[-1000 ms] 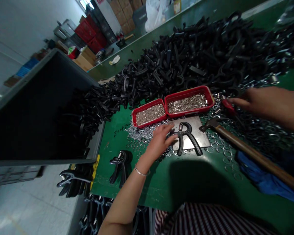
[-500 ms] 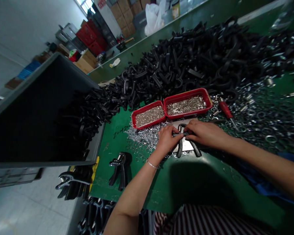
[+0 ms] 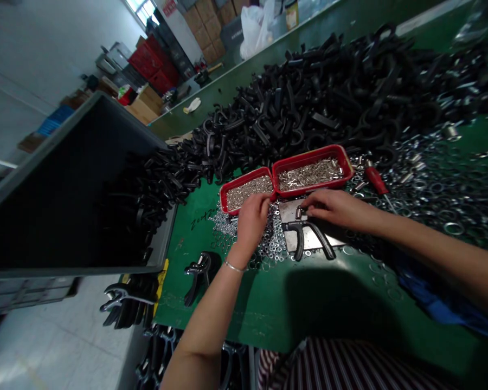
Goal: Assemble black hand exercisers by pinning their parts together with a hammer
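A black hand-grip exerciser (image 3: pixel 309 238) with a metal spring lies on a small steel plate (image 3: pixel 309 234) on the green table. My right hand (image 3: pixel 332 207) rests on its top end, fingers curled and pinched at the spring. My left hand (image 3: pixel 251 219) has its fingers bent down at the near rim of the left red tray (image 3: pixel 247 190), which is full of small metal parts. What the left fingertips hold, if anything, is hidden. A second red tray (image 3: pixel 312 171) of small metal pins sits to the right of it.
A large heap of black plastic handles (image 3: pixel 309 92) fills the back of the table. Loose washers (image 3: pixel 268 246) and metal rings (image 3: pixel 439 189) lie scattered around the plate. A red-handled screwdriver (image 3: pixel 374 179) lies right of the trays. A dark bin (image 3: pixel 69 189) stands left; finished grippers (image 3: pixel 201 271) lie near the table's edge.
My left hand left the exerciser and went up to the left red tray. My right hand, earlier out by the screwdriver, came in and stays on the exerciser's top. The hammer is out of view.
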`<state>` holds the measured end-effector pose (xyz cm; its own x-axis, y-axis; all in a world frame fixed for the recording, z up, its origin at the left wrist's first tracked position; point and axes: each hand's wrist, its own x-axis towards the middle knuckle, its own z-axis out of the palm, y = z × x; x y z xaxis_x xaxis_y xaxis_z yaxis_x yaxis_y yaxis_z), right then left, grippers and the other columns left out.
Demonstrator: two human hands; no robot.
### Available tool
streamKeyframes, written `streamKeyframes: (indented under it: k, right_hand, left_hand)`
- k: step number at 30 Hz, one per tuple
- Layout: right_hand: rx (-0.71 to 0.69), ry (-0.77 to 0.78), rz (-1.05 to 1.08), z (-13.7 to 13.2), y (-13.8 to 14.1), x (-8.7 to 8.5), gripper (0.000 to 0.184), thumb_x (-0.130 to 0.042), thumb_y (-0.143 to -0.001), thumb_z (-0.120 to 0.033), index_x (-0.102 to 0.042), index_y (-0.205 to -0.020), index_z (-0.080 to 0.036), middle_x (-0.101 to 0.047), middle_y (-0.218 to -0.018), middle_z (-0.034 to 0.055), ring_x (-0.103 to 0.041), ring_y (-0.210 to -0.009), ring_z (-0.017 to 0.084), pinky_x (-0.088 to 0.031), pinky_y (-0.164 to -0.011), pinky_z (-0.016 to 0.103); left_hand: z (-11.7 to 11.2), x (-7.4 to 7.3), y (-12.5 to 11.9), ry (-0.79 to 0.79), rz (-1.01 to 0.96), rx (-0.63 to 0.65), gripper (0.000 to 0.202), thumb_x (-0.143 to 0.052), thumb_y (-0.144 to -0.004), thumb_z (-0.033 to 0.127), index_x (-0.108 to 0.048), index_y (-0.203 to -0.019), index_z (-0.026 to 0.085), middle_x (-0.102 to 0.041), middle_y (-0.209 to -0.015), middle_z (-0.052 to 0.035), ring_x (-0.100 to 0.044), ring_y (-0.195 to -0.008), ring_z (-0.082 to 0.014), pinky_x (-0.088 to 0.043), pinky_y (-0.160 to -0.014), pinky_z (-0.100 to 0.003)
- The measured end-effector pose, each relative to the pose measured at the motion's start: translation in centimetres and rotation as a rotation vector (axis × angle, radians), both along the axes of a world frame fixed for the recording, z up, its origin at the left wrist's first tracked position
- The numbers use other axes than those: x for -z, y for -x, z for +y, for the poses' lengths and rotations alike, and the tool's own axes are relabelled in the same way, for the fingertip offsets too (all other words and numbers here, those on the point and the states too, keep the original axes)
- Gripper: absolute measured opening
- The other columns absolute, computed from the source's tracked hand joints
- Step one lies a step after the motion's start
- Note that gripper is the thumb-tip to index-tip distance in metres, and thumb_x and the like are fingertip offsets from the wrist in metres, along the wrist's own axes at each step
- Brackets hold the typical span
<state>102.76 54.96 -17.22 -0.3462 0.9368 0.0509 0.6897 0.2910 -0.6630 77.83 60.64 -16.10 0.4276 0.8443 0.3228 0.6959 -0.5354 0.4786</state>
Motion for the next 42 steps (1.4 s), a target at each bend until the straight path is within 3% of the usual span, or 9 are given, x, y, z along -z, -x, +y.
streamKeyframes:
  k: [3,7,9,15,26,30,35,38,42]
  right_hand:
    - [-0.017,-0.155,0.016,2.3,1.5,-1.4,0.024,-0.052,-0.095,-0.032,-0.071,-0.097,-0.018,-0.070,-0.100,0.0082,-0.062,-0.094,0.021,-0.046,-0.086,0.035]
    - [-0.094,-0.366,-0.229,6.9,5.3,-2.6,0.029,-0.048,-0.097,-0.028,-0.074,-0.095,-0.015,-0.069,-0.095,0.0120,-0.053,-0.094,0.024,-0.038,-0.086,0.037]
    - [-0.117,-0.381,-0.354,9.2,7.1,-2.7,0.031,-0.047,-0.096,-0.025,-0.075,-0.090,-0.013,-0.069,-0.094,0.0144,-0.050,-0.095,0.026,-0.035,-0.085,0.037]
    - [-0.179,-0.263,-0.576,13.6,10.8,-1.8,0.022,-0.057,-0.087,-0.024,-0.078,-0.089,-0.015,-0.072,-0.100,0.0162,-0.047,-0.106,0.033,-0.032,-0.085,0.042]
    - [-0.075,-0.294,-0.328,14.5,11.3,0.8,0.014,-0.063,-0.084,-0.024,-0.073,-0.090,-0.017,-0.074,-0.096,0.0116,-0.049,-0.104,0.032,-0.032,-0.089,0.045]
    - [-0.006,-0.263,-0.064,13.1,10.6,-0.6,0.014,-0.059,-0.087,-0.025,-0.069,-0.089,-0.016,-0.072,-0.095,0.0092,-0.054,-0.101,0.028,-0.036,-0.090,0.042]
    - [0.193,-0.127,0.318,6.6,5.5,-1.9,0.022,-0.059,-0.090,-0.037,-0.067,-0.096,-0.017,-0.072,-0.096,0.0072,-0.063,-0.085,0.021,-0.047,-0.078,0.034]
    - [0.194,0.055,0.251,1.8,2.1,-0.9,0.027,-0.059,-0.090,-0.045,-0.068,-0.093,-0.020,-0.073,-0.090,0.0055,-0.066,-0.078,0.020,-0.050,-0.071,0.034]
    - [0.095,-0.104,0.059,-2.0,0.4,0.6,0.028,-0.051,-0.096,-0.041,-0.069,-0.090,-0.020,-0.070,-0.094,0.0081,-0.063,-0.092,0.023,-0.051,-0.085,0.038]
  left_hand:
    - [4.7,-1.4,2.7,-0.025,0.279,-0.147,0.019,-0.053,-0.096,0.014,-0.069,-0.105,0.016,-0.071,-0.109,-0.0103,-0.064,-0.106,-0.0218,-0.048,-0.097,-0.034]
    - [8.8,-1.6,4.3,0.175,0.664,-0.193,0.012,-0.062,-0.087,0.014,-0.074,-0.084,0.014,-0.073,-0.090,-0.0133,-0.069,-0.093,-0.0249,-0.052,-0.086,-0.031]
    - [9.0,-1.1,4.4,0.182,0.683,-0.214,0.013,-0.062,-0.087,0.016,-0.074,-0.082,0.012,-0.073,-0.087,-0.0154,-0.070,-0.090,-0.0264,-0.052,-0.083,-0.032]
    - [7.5,0.5,4.3,0.052,0.652,-0.306,0.025,-0.047,-0.098,0.017,-0.067,-0.108,0.008,-0.069,-0.110,-0.0202,-0.066,-0.105,-0.0283,-0.050,-0.091,-0.036]
    - [8.0,2.2,4.7,0.019,0.413,-0.292,0.016,-0.047,-0.097,0.013,-0.063,-0.094,0.011,-0.068,-0.098,-0.0173,-0.065,-0.095,-0.0260,-0.047,-0.093,-0.040]
    - [8.0,2.6,4.9,0.011,0.358,-0.293,0.019,-0.045,-0.097,0.013,-0.063,-0.092,0.013,-0.067,-0.096,-0.0145,-0.063,-0.093,-0.0247,-0.047,-0.092,-0.040]
    - [7.9,2.9,5.5,-0.021,0.148,-0.185,0.015,-0.050,-0.095,0.010,-0.064,-0.095,0.018,-0.066,-0.101,-0.0112,-0.060,-0.101,-0.0224,-0.046,-0.097,-0.037]
    - [7.9,3.0,5.9,-0.046,0.056,-0.128,0.017,-0.052,-0.093,0.008,-0.064,-0.098,0.018,-0.067,-0.105,-0.0097,-0.060,-0.105,-0.0216,-0.047,-0.098,-0.036]
    - [7.7,3.2,5.9,-0.040,-0.057,-0.179,0.011,-0.057,-0.092,0.011,-0.064,-0.099,0.018,-0.069,-0.101,-0.0070,-0.063,-0.098,-0.0192,-0.049,-0.094,-0.033]
